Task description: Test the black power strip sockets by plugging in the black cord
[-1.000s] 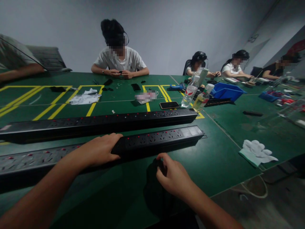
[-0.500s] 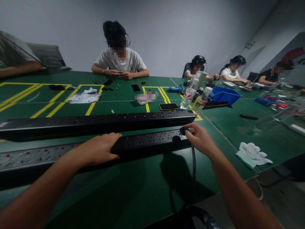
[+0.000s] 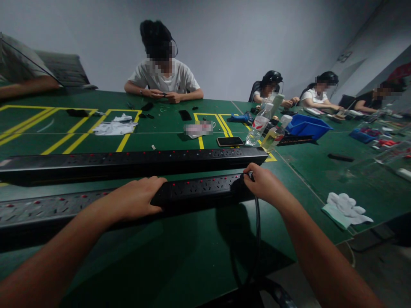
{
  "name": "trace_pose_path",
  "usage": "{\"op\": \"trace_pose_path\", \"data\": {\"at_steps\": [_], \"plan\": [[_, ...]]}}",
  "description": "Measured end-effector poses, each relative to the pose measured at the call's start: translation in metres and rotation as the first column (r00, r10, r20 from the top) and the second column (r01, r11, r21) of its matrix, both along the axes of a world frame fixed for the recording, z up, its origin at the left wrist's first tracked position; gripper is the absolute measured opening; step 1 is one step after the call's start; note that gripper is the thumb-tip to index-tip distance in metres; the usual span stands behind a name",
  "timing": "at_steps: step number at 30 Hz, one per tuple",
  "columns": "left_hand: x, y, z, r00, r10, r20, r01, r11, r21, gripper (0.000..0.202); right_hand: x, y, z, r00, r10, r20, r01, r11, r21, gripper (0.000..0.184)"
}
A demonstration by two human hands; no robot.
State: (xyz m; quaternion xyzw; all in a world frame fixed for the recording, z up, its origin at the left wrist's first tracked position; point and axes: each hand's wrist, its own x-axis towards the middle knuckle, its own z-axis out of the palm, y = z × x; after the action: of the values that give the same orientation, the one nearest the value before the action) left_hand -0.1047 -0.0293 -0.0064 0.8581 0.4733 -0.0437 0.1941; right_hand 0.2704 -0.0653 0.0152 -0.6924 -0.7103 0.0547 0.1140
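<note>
A long black power strip [image 3: 199,188] with red indicators lies along the near side of the table. My left hand [image 3: 139,196] is wrapped over its middle, thumb on the near side and fingers across the top. At its right end my right hand [image 3: 265,182] pinches a black plug against the socket face. The fingers hide most of the plug, so how far it sits in the socket cannot be seen. Its black cable [image 3: 257,226] hangs from below the right hand over the table's near edge. A second black power strip [image 3: 144,162] lies just behind, roughly parallel.
Beyond the strips are a phone [image 3: 230,141], a water bottle [image 3: 257,128], a bottle of yellowish liquid [image 3: 272,139] and a blue bin [image 3: 310,126]. A white glove [image 3: 346,209] lies at right. Several people sit around the green table [image 3: 298,167].
My right hand has moved slightly left and closer to the strip's end with the plug, which is now more hidden. My left hand keeps its grip. The view has shifted slightly.
</note>
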Motion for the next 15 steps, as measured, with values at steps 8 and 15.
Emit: {"op": "trace_pose_path", "data": {"at_steps": [8, 15], "plan": [[0.042, -0.007, -0.013, 0.999, -0.009, -0.043, 0.018, 0.976, 0.219, 0.071, -0.006, -0.002, -0.008, 0.998, 0.005, 0.056, -0.007, 1.000, 0.024, 0.015], [0.056, -0.010, -0.016, 0.992, -0.008, -0.130, 0.051, 0.943, 0.330, 0.079, -0.001, 0.003, -0.006, 0.996, 0.029, 0.090, -0.028, 0.999, -0.020, 0.016]]}}
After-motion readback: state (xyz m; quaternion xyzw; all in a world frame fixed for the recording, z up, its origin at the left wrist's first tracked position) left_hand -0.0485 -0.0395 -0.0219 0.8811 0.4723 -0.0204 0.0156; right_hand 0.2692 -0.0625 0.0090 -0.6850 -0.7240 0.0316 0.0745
